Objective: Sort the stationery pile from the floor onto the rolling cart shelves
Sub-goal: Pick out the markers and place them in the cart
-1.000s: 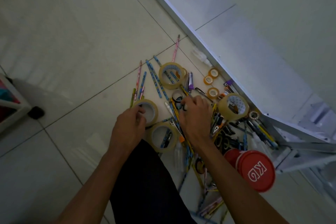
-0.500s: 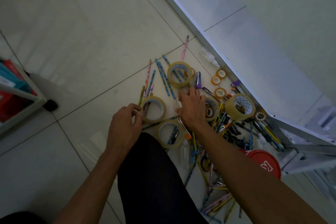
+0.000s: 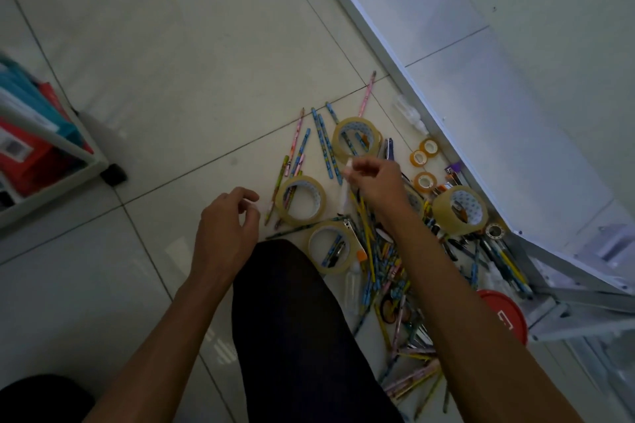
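Note:
The stationery pile lies on the tiled floor: patterned pencils (image 3: 323,144), several large clear tape rolls (image 3: 300,201) (image 3: 460,204), small orange-cored tape rolls (image 3: 424,180), pens and clips. My right hand (image 3: 374,185) is raised a little above the pile and pinches a slim white tube (image 3: 345,189) by its upper end. My left hand (image 3: 226,227) hovers left of the nearest tape roll with its fingers loosely curled, holding nothing. The rolling cart (image 3: 51,148) stands at the left edge with red and teal items inside.
A white metal frame (image 3: 412,96) runs diagonally along the pile's right side. A red lid (image 3: 505,312) lies at the right, by the frame's corner. My dark-trousered knee (image 3: 292,319) is between my arms. The cart's black wheel (image 3: 115,173) rests on the floor.
My right hand has lifted off the pile with the white tube pinched in it. My left hand has drawn back from the tape roll. The view has shifted, showing more of the cart.

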